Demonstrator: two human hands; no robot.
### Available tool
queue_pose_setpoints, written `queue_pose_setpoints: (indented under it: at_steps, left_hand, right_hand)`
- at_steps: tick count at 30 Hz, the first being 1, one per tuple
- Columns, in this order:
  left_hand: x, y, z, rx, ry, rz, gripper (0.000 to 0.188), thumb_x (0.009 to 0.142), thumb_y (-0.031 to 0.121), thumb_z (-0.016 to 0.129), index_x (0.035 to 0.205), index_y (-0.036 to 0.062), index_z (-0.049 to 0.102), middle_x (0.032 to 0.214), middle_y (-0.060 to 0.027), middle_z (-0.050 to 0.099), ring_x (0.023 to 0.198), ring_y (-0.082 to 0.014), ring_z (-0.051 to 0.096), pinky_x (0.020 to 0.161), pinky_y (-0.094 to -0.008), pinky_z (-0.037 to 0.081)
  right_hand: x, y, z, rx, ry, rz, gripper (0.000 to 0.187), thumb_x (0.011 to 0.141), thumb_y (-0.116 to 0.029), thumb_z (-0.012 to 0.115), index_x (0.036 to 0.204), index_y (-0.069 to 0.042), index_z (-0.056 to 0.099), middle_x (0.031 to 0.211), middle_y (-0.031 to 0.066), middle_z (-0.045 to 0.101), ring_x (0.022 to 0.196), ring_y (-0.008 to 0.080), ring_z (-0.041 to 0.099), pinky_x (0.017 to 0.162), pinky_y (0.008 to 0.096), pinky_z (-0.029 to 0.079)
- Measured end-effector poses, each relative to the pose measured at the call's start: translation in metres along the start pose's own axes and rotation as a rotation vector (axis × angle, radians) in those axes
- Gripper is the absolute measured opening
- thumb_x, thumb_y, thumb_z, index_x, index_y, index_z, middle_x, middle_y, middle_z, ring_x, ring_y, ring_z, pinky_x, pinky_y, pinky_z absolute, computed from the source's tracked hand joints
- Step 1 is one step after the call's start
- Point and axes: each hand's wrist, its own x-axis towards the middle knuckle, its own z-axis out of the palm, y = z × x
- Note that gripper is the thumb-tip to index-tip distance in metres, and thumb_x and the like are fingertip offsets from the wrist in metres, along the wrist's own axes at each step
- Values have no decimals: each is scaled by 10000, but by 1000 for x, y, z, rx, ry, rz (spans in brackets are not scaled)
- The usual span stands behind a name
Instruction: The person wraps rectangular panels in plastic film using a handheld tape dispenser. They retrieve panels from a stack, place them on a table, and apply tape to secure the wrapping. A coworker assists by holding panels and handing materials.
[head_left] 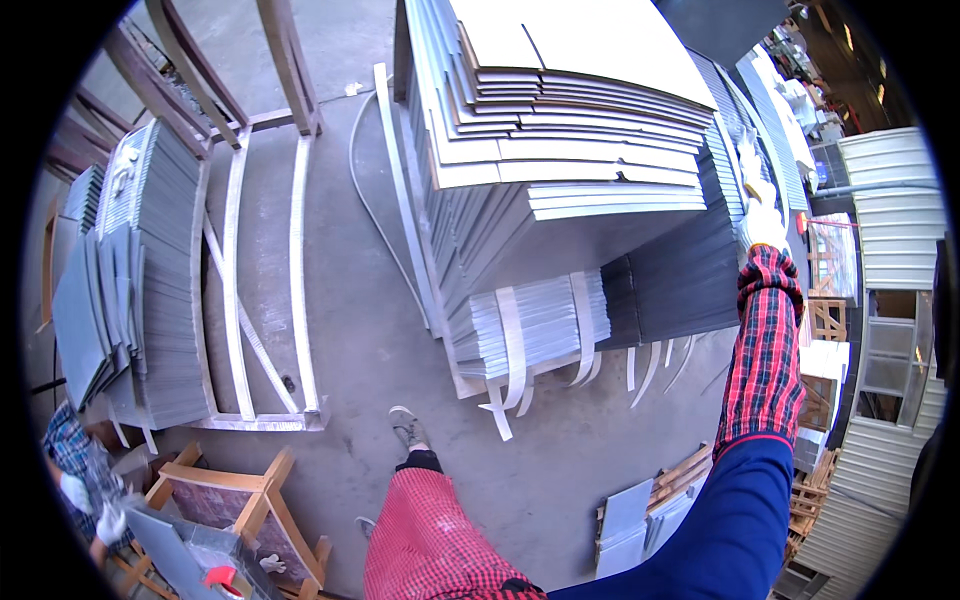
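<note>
My right hand [764,212], in a white glove, reaches far out at the right along a row of grey slabs [722,170]. Its fingers look stretched out along the slab edges, and I see nothing held in them; whether they touch is hard to tell. A red-and-black plaid cuff covers that forearm. Left of the hand rises a big stack of flat slabs [590,120] with pale top edges. Below it, white straps [511,335] hang around a lower bundle of thin grey slabs [543,330]. My left hand is out of the picture.
At left, a metal rack [300,290] holds more grey slabs [160,290]. A co-worker's gloved hand [110,522] is at lower left, by a wooden frame [262,488]. A hose [372,220] lies on the floor. Slabs [625,525] and pallets [812,490] stand lower right.
</note>
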Motion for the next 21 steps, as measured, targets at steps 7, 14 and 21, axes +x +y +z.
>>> queue_pose_setpoints:
  at_steps: [7, 14, 21]
  left_hand:
    - [14, -12, -28, 88, 39, -45, 676, 872, 647, 572, 1265, 101, 639, 1135, -152, 687, 1039, -271, 622, 915, -382, 479]
    - [34, -46, -51, 101, 54, -86, 684, 879, 653, 557, 1244, 83, 652, 1129, -165, 688, 1028, -273, 624, 903, -377, 484]
    - [54, -134, -105, 120, 98, -176, 696, 885, 659, 542, 1224, 65, 665, 1124, -179, 689, 1016, -275, 627, 892, -372, 490]
  right_hand:
    - [51, 31, 55, -18, -115, 9, 516, 1002, -290, 332, 1511, -285, 247, 1192, 288, 638, 1116, 457, 620, 998, 566, 404]
    - [42, 60, 77, 18, 37, 66, 418, 969, -195, 409, 1323, -31, 561, 1322, 236, 576, 1204, 394, 562, 1031, 453, 416]
    - [-60, 8, 3, 337, 174, -148, 382, 911, -146, 686, 1252, 14, 626, 1199, 187, 658, 1121, 322, 610, 1004, 366, 441]
